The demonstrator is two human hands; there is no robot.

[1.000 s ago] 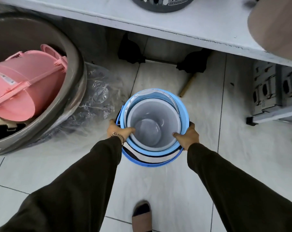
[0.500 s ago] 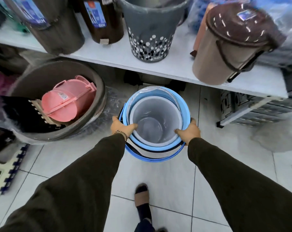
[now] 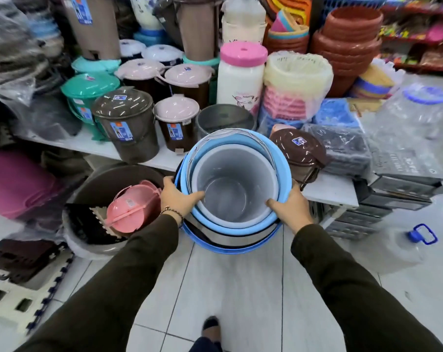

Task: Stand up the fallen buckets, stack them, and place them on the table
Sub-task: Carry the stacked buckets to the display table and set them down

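Both arms reach forward from the bottom corners of the head view, sleeved in dark olive cloth down to the wrists, and converge toward the centre. The left hand (image 3: 177,196) sits at about nine o'clock on the stacked buckets (image 3: 234,189) it holds, thumb hooked over the rim to the inside, fingers wrapped down the outer side; a beaded bracelet (image 3: 172,211) circles that wrist. The right hand (image 3: 290,207) grips at about four o'clock on the same rim, thumb pointing inward over the edge, fingers curled out of sight beneath. Both wrists are held fairly straight, elbows slightly bent.
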